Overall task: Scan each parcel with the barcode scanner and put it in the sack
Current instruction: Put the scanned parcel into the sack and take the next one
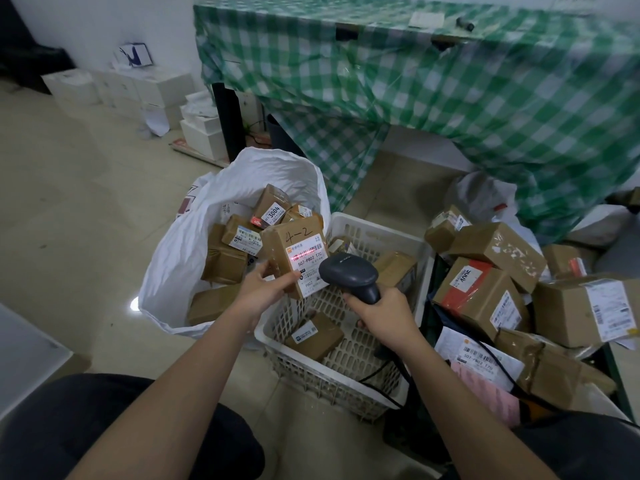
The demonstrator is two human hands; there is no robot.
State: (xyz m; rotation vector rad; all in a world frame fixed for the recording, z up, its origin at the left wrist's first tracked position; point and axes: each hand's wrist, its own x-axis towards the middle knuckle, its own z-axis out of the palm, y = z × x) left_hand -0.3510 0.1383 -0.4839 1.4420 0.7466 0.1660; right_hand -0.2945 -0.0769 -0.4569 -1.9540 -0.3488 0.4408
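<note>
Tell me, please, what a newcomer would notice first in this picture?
Probably the red scan line on the label of the parcel at centre, held by the left hand while the right hand aims the barcode scanner. Next, the white sack of parcels at left and the green checked tablecloth behind.

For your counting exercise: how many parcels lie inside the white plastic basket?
3: one flat on the white plastic basket floor near the front, one at the far right wall, one at the back; the scanner may hide others.
</note>
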